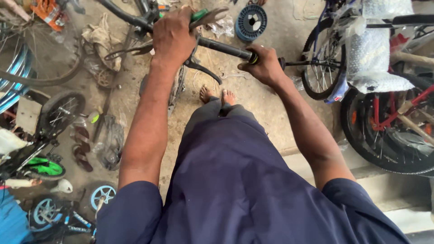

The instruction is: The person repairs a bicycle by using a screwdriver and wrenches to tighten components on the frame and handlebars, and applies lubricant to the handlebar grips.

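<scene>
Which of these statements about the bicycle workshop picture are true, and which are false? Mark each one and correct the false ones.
1. The left hand grips the black handlebar along with a green-handled tool. True.
2. The right hand holds the end of the handlebar. True.
3. The person wears shoes. False: the feet are bare.
4. A blue spool lies on the floor beyond the handlebar. True.
5. The bicycle at the right has a green frame. False: its frame is red.

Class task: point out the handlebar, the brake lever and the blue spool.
handlebar (224,48), head view, on the bare black tube between the hands.
brake lever (205,71), head view, mid-lever.
blue spool (251,21), head view, on its round face.
</scene>
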